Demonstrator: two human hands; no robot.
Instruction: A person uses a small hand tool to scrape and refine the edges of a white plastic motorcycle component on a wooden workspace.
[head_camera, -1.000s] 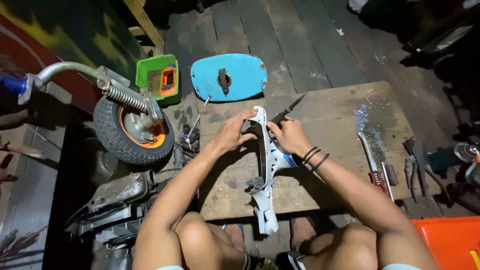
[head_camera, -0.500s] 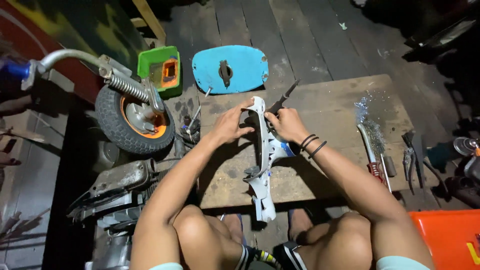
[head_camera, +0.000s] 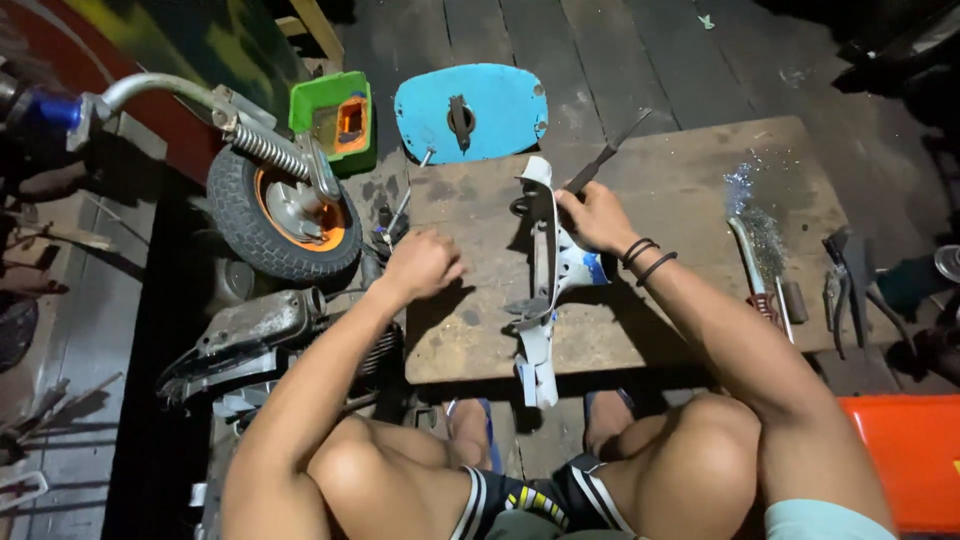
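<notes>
**Bench check: right hand on white panel, left hand clear**

The right hand (head_camera: 597, 218) grips the upper part of a white panel (head_camera: 545, 290), a long narrow piece of bodywork with a blue patch on one side. The fingers are wrapped round its edge. The same hand also carries a thin dark tool (head_camera: 605, 155), which sticks out up and to the right from the fist; its tip lies over the board. Two dark bands (head_camera: 647, 258) sit on that wrist.

The left hand (head_camera: 422, 262) is off the panel, to its left, over the board (head_camera: 690, 200). Its fingers are curled into a loose fist. Whether anything small is held inside cannot be told.

The panel stands on edge along the middle of the wooden board, top end towards the far edge, bottom end overhanging the near edge between the person's knees.

Surroundings:
- A blue oval cover (head_camera: 472, 112) lies on the floor just beyond the board's far left corner.
- A green box (head_camera: 335, 120) with an orange item inside sits left of the cover.
- A small wheel (head_camera: 283, 215) with an orange hub, on a sprung fork, stands left of the board.
- A grey engine (head_camera: 250, 335) lies below the wheel, beside the left forearm.
- On the board's right side lie a file (head_camera: 752, 265) and a scatter of shiny filings.
- Pliers (head_camera: 838, 290) lie just off the right edge.
- An orange crate (head_camera: 910, 450) shows at lower right.
</notes>
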